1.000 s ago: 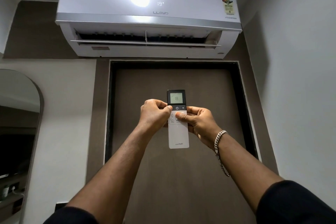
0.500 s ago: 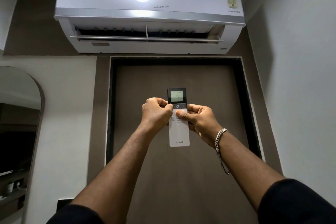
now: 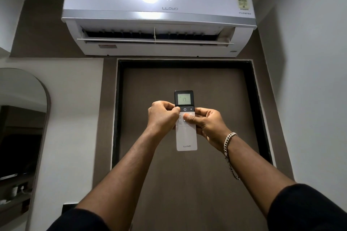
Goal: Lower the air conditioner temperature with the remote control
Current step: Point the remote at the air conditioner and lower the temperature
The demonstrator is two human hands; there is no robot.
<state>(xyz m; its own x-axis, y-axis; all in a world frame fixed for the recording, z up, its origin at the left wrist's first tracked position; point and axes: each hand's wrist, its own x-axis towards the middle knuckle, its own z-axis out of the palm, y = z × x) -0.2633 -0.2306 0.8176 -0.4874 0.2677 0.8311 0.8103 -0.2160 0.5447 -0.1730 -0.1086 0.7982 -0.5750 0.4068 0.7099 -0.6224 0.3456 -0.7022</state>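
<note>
A slim white remote control with a dark top and a lit screen reading 17 is held upright in front of me, aimed at the wall unit. My left hand grips its left edge, thumb on the upper left buttons. My right hand grips the right edge, thumb pressed on a button in the middle of the keypad. The white air conditioner hangs high on the wall above, its flap open, its front panel showing 17.
A brown door in a dark frame stands directly behind the remote, below the unit. An arched mirror hangs on the left wall. A plain white wall closes the right side. A silver chain bracelet circles my right wrist.
The number on the air conditioner's panel has dropped from 19 to 18 to 17, and the remote's screen from 18 to 17. Both hands have stayed on the remote.
</note>
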